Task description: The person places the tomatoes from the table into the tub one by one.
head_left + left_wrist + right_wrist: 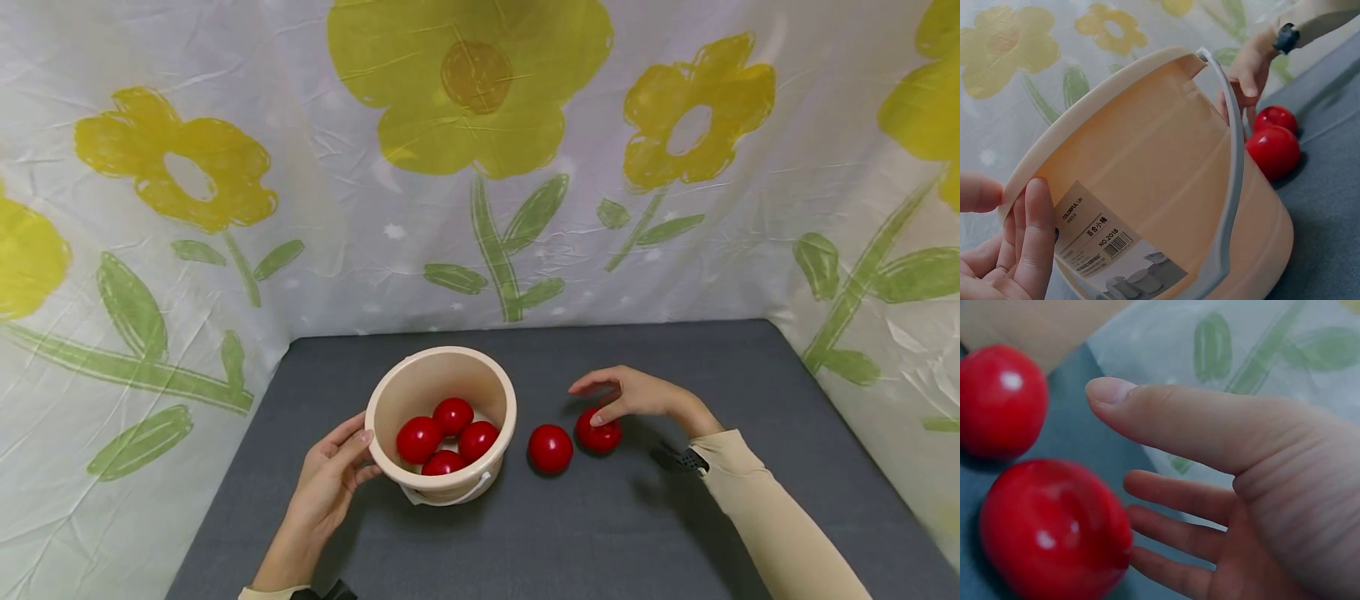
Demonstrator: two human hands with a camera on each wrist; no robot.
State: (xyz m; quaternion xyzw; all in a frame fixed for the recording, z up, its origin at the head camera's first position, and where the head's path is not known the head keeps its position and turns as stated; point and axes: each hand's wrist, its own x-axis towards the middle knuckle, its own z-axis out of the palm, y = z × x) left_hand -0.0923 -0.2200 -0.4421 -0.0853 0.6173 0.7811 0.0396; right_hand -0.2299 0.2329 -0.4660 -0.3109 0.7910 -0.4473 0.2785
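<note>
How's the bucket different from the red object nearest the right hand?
The bucket is pale peach, the red object glossy red. The bucket is much larger than the red object. The bucket is open at the top; the red object is rounded. Both look smooth.

Soft light; faint shadow beneath bucket (435,383); glare spots on red balls (551,448) right of it; wrist views dimmer, right-wrist blurred.

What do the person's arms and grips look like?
The left grip and right grip are gloveless. The right sleeve is long and beige, with a black strap at the wrist. Only a beige edge of the left sleeve shows, beside a partly visible dark item.
</note>
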